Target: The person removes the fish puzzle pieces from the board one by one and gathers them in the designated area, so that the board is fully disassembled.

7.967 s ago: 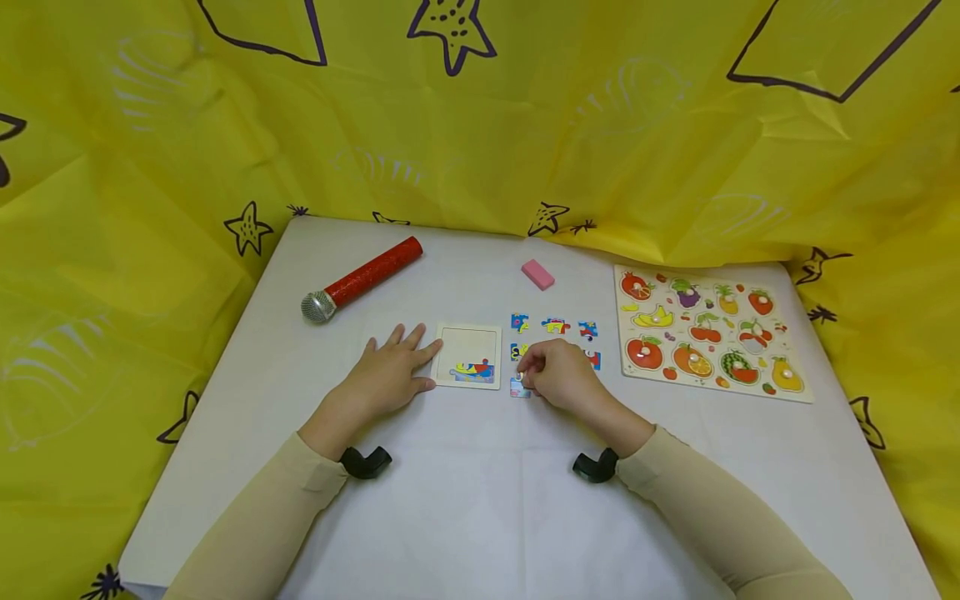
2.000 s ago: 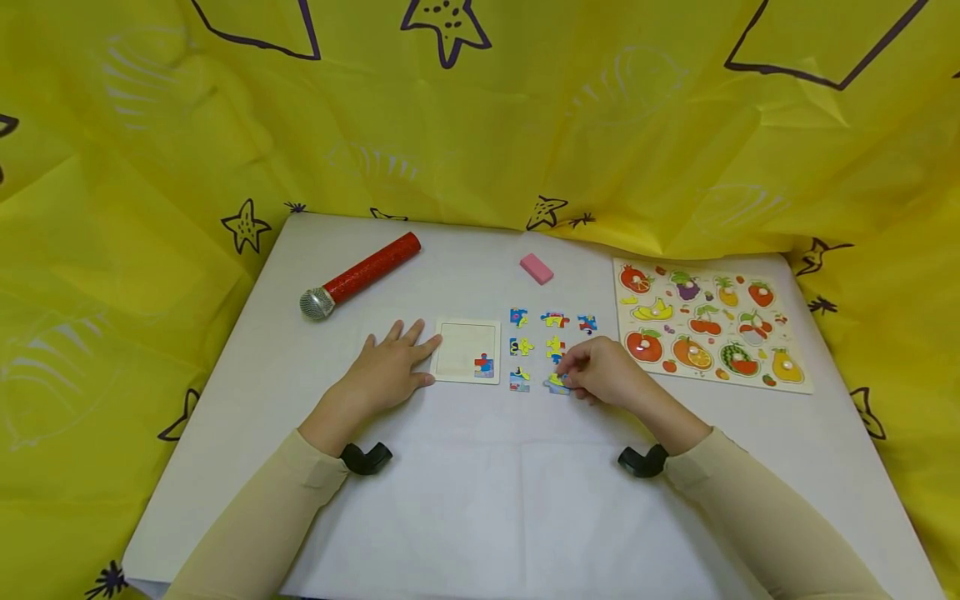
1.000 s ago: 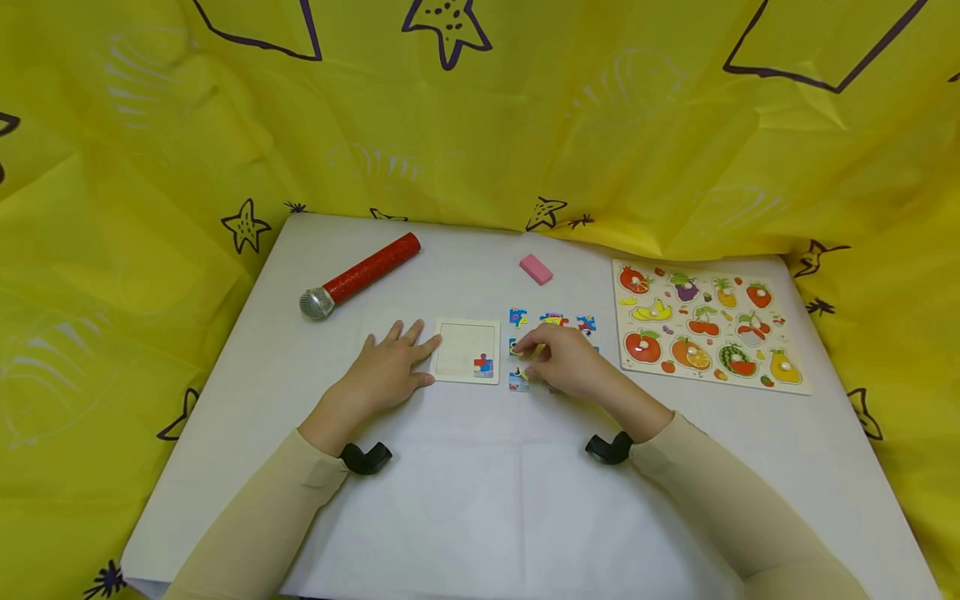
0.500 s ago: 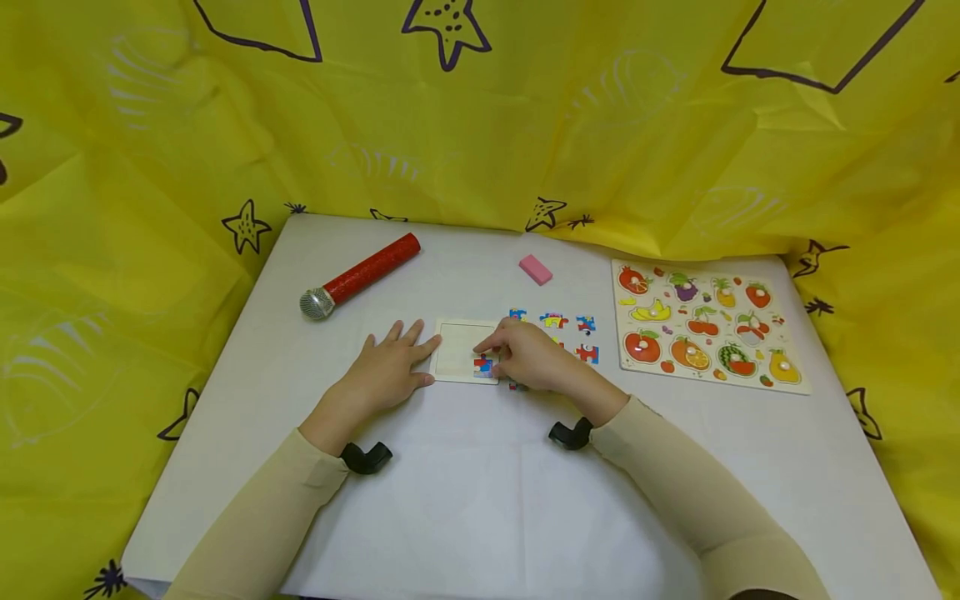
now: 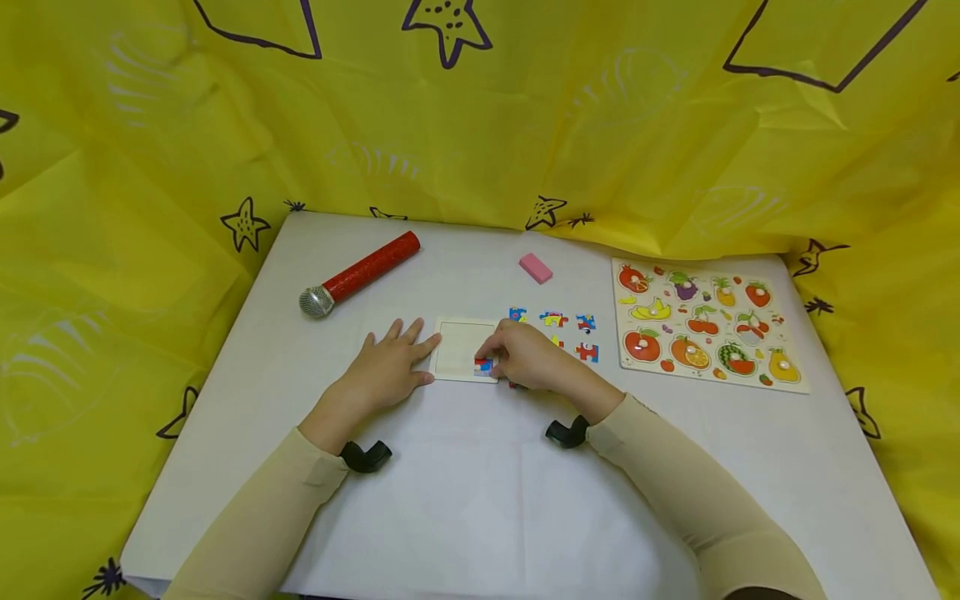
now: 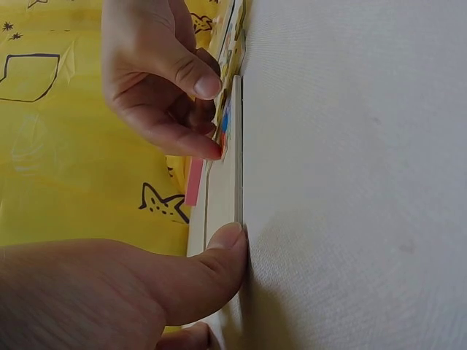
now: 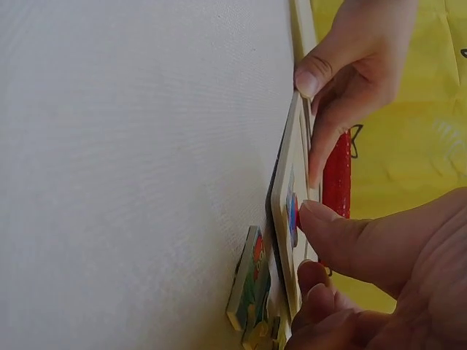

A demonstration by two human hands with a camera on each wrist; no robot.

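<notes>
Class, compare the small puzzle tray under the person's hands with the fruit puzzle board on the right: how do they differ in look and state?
The small puzzle tray is nearly bare, with one piece in a corner; the fruit puzzle board looks full of fruit pieces. The tray is smaller than the board. The left hand steadies the tray and the right hand pinches its piece; nothing touches the board. Both lie flat on the white table.

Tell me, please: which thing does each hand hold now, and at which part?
The right hand pinches the last puzzle piece in the tray at its right edge. The left hand only steadies the tray's left edge, fingers flat.
</notes>
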